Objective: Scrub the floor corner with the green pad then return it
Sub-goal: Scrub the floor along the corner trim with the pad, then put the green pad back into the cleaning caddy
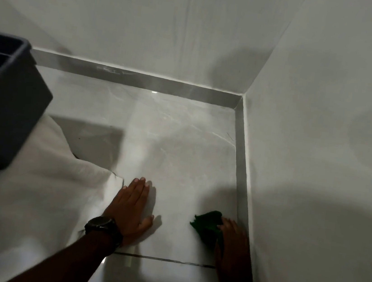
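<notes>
The right hand pressed the green pad onto the floor beside the right skirting; the left hand lay spread flat. Left, a white cloth and a dark bin; beyond, the corner.

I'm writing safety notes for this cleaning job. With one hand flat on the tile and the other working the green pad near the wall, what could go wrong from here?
1. The left hand bears flat on the glossy floor tile; if the tile is wet, it might slip.
2. The right hand presses the green pad close to the skirting; knuckles may scrape it.
3. The white cloth lies beside the left hand and could get dragged or dirtied.
</notes>
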